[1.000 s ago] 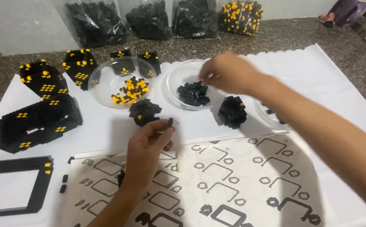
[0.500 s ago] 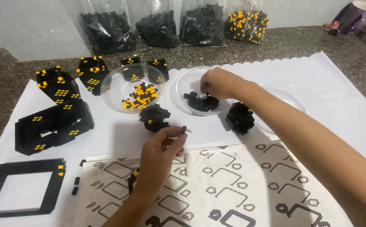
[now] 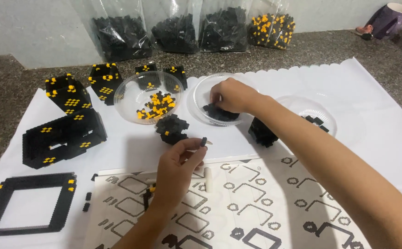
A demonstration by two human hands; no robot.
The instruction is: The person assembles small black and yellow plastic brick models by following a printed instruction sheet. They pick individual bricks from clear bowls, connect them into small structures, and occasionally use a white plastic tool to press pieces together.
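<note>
My left hand (image 3: 178, 166) is raised over a printed instruction sheet (image 3: 238, 207) and pinches a small black brick (image 3: 203, 141) between thumb and forefinger. My right hand (image 3: 232, 94) reaches into a clear plastic bowl (image 3: 201, 99) of black bricks, its fingers curled down among the pieces; whether it grips one is hidden. A small black and yellow brick cluster (image 3: 171, 128) lies on the white sheet between the two hands. A second clear bowl (image 3: 131, 92) holding yellow and black bricks sits to the left of the first.
A black brick block (image 3: 262, 131) sits under my right forearm, and a third clear bowl (image 3: 321, 115) beyond it. Built black-and-yellow pieces (image 3: 65, 138) and a square black frame (image 3: 25, 203) lie at left. Several bags of bricks (image 3: 182, 30) and a purple mug (image 3: 387, 20) stand at the back.
My right hand has sunk deeper into the bowl of black bricks. My left hand still holds its small black brick, about where it was relative to the sheet. The view shifted slightly.
</note>
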